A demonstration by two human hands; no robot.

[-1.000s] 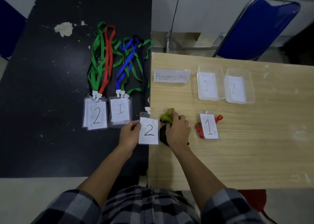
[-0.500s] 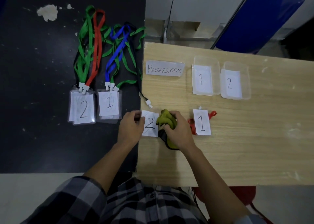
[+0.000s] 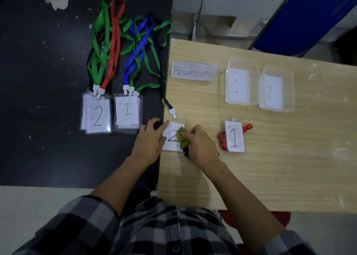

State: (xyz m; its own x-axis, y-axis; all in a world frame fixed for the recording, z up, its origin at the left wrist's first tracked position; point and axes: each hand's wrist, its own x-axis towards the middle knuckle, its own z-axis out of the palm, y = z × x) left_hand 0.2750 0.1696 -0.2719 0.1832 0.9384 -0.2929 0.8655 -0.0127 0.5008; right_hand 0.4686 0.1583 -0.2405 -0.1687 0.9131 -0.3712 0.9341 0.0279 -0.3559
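Note:
A badge card marked 2 (image 3: 172, 138) lies at the left edge of the wooden table (image 3: 270, 167). My left hand (image 3: 149, 140) pinches its left side. My right hand (image 3: 201, 145) grips a bunched olive-green lanyard (image 3: 183, 138) and presses it onto the card's right part; something black shows under that hand. A card marked 1 (image 3: 234, 136) with a bundled red lanyard (image 3: 222, 141) lies to the right.
Two clear trays labelled 1 (image 3: 242, 81) and 2 (image 3: 276, 89) and a "Resepsionis" sign (image 3: 194, 72) sit at the back. On the black table (image 3: 38, 80) to the left lie stacks of badges marked 2 (image 3: 96, 113) and 1 (image 3: 127, 111) with lanyards. A black lanyard clip (image 3: 172, 112) dangles.
My right hand moved the bunched green lanyard leftward onto the 2 card. My left hand keeps its hold on the card, which now lies on the wooden table's edge.

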